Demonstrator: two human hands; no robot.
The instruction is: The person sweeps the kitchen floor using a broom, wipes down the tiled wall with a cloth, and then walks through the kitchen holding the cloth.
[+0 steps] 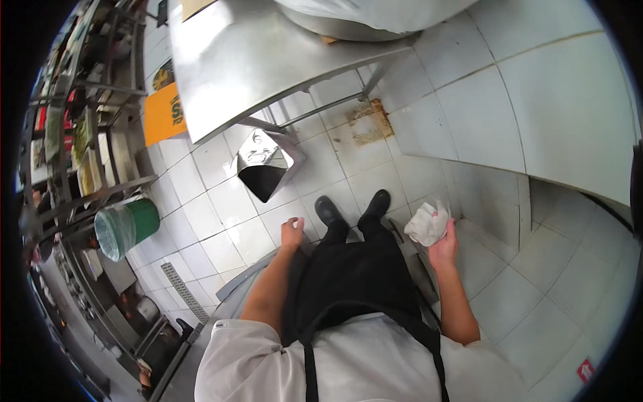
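Wad [427, 224] of white material, already bunched, is gripped in the right hand [443, 249], not yet released; left hand [291, 233] curled, whether pinching anything I can't tell.

A large round vessel [335, 25] stands on the steel counter [248, 60], an orange panel [161, 114] beside its edge. A lined green bin [142, 220] and a slotted drain cover [184, 293] sit on the tiled floor [251, 238].

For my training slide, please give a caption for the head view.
Right hand holding a crumpled white wad, left hand loosely curled, above a tiled floor.
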